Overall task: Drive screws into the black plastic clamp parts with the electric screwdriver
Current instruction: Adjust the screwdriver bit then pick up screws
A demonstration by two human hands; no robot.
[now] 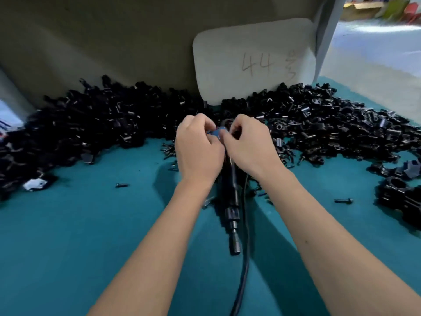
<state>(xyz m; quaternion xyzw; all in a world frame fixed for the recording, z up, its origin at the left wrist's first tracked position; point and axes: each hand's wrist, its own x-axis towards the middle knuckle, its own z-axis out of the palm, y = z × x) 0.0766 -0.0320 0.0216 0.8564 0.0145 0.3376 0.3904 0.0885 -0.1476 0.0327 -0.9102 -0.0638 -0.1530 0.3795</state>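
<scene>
Teal bench (79, 236) with a smooth matte top, and a huge heap of glossy black plastic clamp parts (102, 124) piled along the back against a grey wall. A white card (255, 60) with rounded corners and "44" pencilled on it leans there. Loose dark screws (343, 200) lie scattered about. The electric screwdriver (232, 201), a black cylinder with a metal tip, lies on the bench between the forearms, cable trailing toward the camera. The left hand (198, 151) and right hand (250, 149) are knuckles up with fingers curled, both pinching a small blue piece (215, 133), blurry, right over the screwdriver's far end.
</scene>
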